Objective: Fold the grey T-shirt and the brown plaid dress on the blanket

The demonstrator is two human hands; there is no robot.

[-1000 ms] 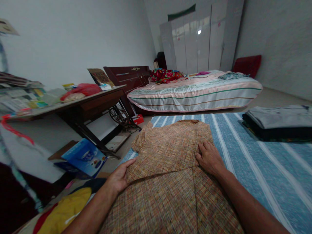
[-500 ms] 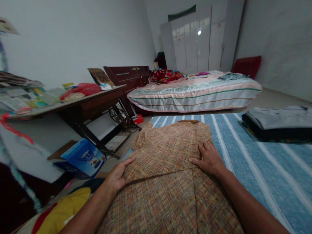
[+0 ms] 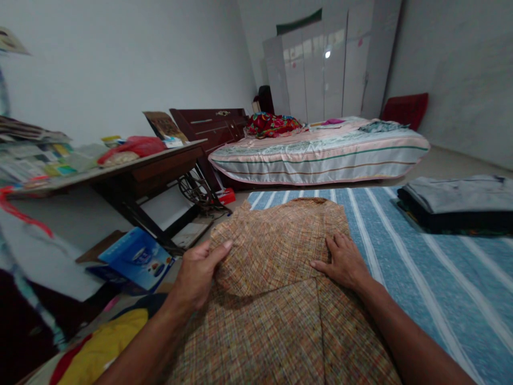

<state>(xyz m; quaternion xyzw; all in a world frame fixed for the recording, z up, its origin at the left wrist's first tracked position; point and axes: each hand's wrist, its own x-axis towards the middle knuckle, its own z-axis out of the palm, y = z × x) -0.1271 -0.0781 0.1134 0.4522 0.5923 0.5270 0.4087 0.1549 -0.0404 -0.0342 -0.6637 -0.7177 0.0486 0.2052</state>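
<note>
Bedroom with pale walls: a white wardrobe stands at the far end, with a low bed in front of it.

At the far left a dark wooden worktop carries papers and a red bag. A blue box leans on the floor below it. Nearer the camera a yellow cloth lies bunched at the bottom left.

The left hand is closed on the left edge of the checked garment, thumb on top and fingers underneath. It holds that side raised off the floor and turned in toward the middle, and a shadow shows beneath the lifted flap. The garment lies spread flat on the floor in front of the person, its far end pointing to the bed and its near part running out of view at the bottom.

It looks like thin woven cloth: light, soft and limp, likely to sag and crease wherever it is not supported, and neither slippery nor fragile. Edges, seams and corners seem the best places to grip it, with a flat palm to steady the rest.

The right hand does that: it lies palm down on the garment's right side with its fingers loosely spread, gripping nothing.

Under and to the right of the garment runs a blue striped mat. Far right on the mat, well apart from both hands, sits a stack of folded clothes.
</note>
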